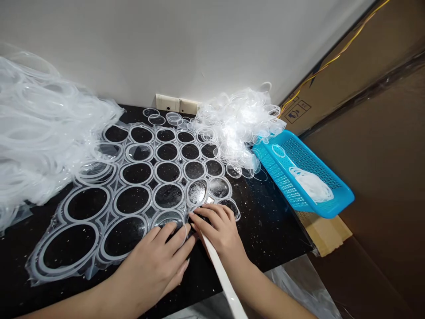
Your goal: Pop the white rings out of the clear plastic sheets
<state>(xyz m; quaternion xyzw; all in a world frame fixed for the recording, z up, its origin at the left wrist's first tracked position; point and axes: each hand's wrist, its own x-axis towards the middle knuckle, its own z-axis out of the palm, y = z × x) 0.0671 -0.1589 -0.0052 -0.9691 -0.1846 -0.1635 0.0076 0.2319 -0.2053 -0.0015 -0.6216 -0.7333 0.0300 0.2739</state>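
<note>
A clear plastic sheet of moulded rings (pixel 133 186) lies flat on the black speckled counter (pixel 265 230). My left hand (pixel 156 261) rests on its near edge, fingers stretched out flat over a ring. My right hand (pixel 219 228) touches the sheet's near right corner, fingers bent and pressed together on a ring there; I cannot make out whether they grip it. A white strip (pixel 222 274) runs along under my right wrist.
Piles of loose clear rings lie at the left (pixel 36 133) and back right (pixel 235 124). A blue basket (pixel 332 208) holding a few rings overhangs the counter's right edge. Cardboard boxes (pixel 365 88) stand at the right. A white wall with sockets (pixel 175 104) is behind.
</note>
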